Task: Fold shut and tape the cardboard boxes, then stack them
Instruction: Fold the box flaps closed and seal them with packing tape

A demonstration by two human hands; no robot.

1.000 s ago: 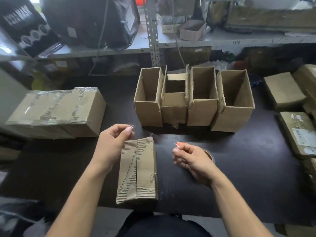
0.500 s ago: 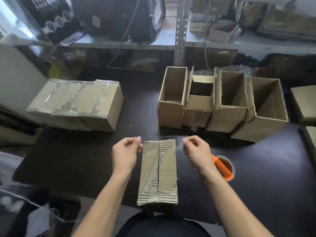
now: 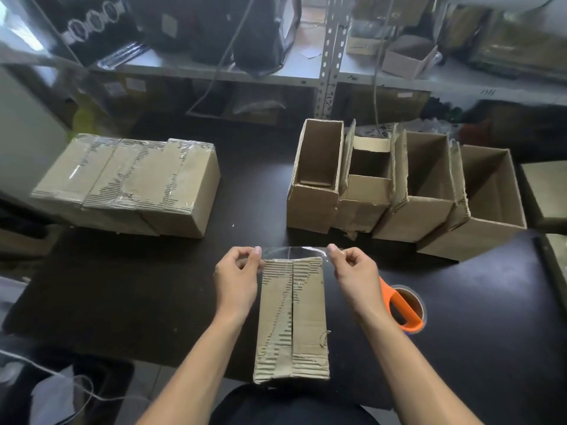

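Note:
A narrow cardboard box (image 3: pixel 293 320) with its flaps folded shut lies on the dark table in front of me. A strip of clear tape (image 3: pixel 294 252) is stretched over its far end. My left hand (image 3: pixel 237 273) pinches the strip's left end, and my right hand (image 3: pixel 356 271) pinches the right end. An orange tape dispenser (image 3: pixel 405 308) lies just right of my right wrist. Several open boxes (image 3: pixel 399 185) stand in a row behind. A group of taped boxes (image 3: pixel 129 182) sits at the left.
Metal shelves (image 3: pixel 328 72) with bags and small boxes run along the back. More cardboard packages (image 3: pixel 546 191) lie at the table's right edge. Bare dark tabletop (image 3: pixel 122 283) stretches to the left of the narrow box.
My hands moved from holding the tape apart near the box to stretching it straight over the box's far end. The dispenser was set down at the right. My head shifted left.

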